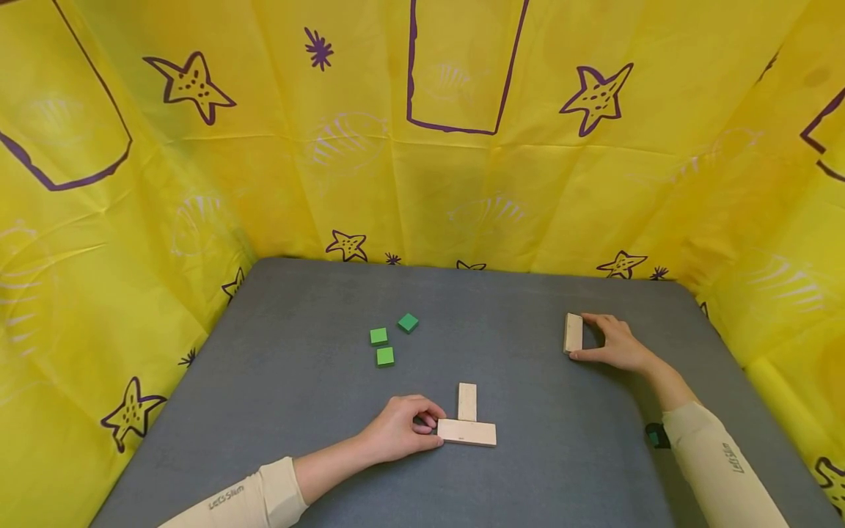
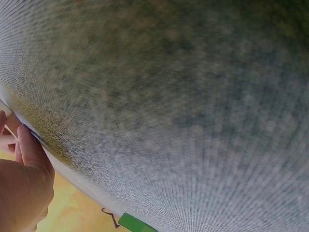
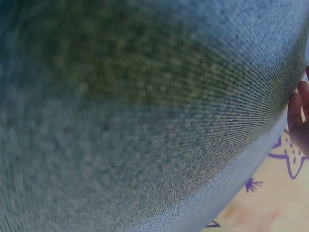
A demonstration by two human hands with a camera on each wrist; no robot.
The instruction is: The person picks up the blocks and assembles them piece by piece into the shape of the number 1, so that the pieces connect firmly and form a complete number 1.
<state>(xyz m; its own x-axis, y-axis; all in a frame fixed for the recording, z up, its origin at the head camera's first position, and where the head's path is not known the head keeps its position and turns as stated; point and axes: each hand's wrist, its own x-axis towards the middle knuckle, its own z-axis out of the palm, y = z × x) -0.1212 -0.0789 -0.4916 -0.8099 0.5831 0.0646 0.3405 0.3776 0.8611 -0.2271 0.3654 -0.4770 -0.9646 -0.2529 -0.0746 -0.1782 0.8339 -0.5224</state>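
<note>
In the head view, my left hand [image 1: 401, 429] pinches the left end of a flat wooden block [image 1: 467, 433] between thumb and index finger. A second wooden block [image 1: 467, 401] lies behind it at a right angle, its near end against the first one's long side. Farther off to the right, my right hand [image 1: 614, 343] grips another wooden block [image 1: 573, 334] by its two ends, thumb at the near end and fingers at the far end. Both wrist views show mostly grey table surface, with only part of each hand at the edge.
Left of centre on the grey table [image 1: 297, 381] sit two light green cubes [image 1: 378, 336] and a darker green cube [image 1: 408, 323]. A small dark object with a green face [image 1: 656, 435] lies beside the right sleeve [image 1: 716, 458]. Yellow patterned cloth [image 1: 396, 191] surrounds the table's back and sides.
</note>
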